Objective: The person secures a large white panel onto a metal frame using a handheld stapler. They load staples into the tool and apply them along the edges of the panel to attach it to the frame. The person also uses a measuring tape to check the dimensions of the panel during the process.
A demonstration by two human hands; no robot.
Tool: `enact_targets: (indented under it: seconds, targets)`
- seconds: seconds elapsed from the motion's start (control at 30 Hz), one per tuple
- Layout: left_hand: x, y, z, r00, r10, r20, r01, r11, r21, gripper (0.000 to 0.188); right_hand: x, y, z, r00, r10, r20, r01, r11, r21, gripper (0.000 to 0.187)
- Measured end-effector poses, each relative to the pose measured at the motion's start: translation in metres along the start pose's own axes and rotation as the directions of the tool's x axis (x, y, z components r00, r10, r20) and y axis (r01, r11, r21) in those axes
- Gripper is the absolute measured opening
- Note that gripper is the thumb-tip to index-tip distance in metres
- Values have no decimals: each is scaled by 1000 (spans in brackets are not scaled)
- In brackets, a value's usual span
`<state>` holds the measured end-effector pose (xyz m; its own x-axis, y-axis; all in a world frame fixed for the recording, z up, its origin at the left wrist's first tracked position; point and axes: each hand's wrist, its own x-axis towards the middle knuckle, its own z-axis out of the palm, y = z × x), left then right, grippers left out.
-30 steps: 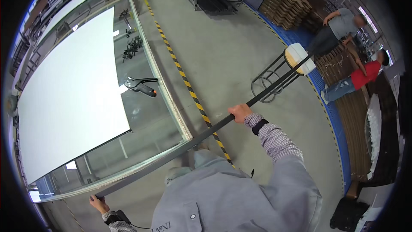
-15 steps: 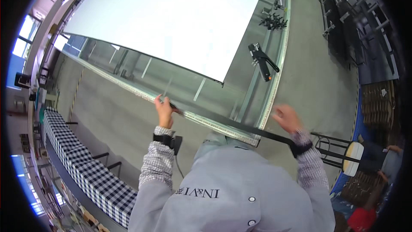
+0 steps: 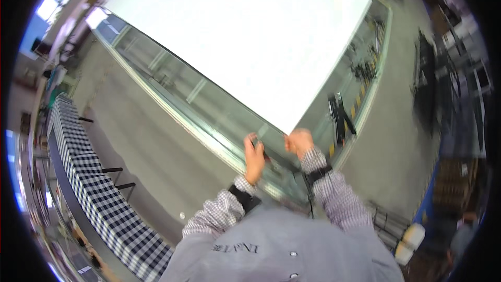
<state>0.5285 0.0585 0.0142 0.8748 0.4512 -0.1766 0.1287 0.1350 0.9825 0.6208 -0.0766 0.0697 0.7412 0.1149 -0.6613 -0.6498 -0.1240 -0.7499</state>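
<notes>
A large white sheet-like panel (image 3: 245,47) with a thin dark edge lies over a glass-topped table (image 3: 180,116). My right hand (image 3: 301,142) is closed at the panel's near corner; whatever its fingers pinch there is hidden. To the left and a little nearer, my left hand (image 3: 254,163) has thumb and fingers around a dark strip (image 3: 286,168). This strip runs from the left hand toward my right forearm, blurred, and its far end cannot be made out. A black hand tool with two long handles (image 3: 340,120) lies on the glass right of my right hand.
Several black clamps (image 3: 362,71) lie along the table's right side. A bench with a checkered cloth (image 3: 99,183) runs along the left. At the lower right stands a stool with a pale seat (image 3: 410,244). Black racks (image 3: 425,78) and brown stacks (image 3: 453,183) line the right.
My view has shifted. Both hands have moved in over the table, closer together. My right hand has gone from beyond the table's corner to the panel's corner, its fingers now closed.
</notes>
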Motion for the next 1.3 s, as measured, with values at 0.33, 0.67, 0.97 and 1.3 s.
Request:
enact_targets:
  seconds: [0.33,0.67,0.97,1.3]
  targets:
    - [7,37,44,977,-212,-40,186,923,-335,27,-7,-32,-22,914,-85,397,85,996,17,14]
    - [4,28,65,973,-212,-96,213,977,0,30,18,-11,-35,899,-113,423,139,990,-30,17]
    - [5,27,54,973,-219,-73,226,969,97,31,15,-2,-27,909,-212,360,284,945,-161,16]
    - [12,32,45,959,-281,22,281,959,35,32,-109,52,-150,776,-520,356,585,383,-715,53]
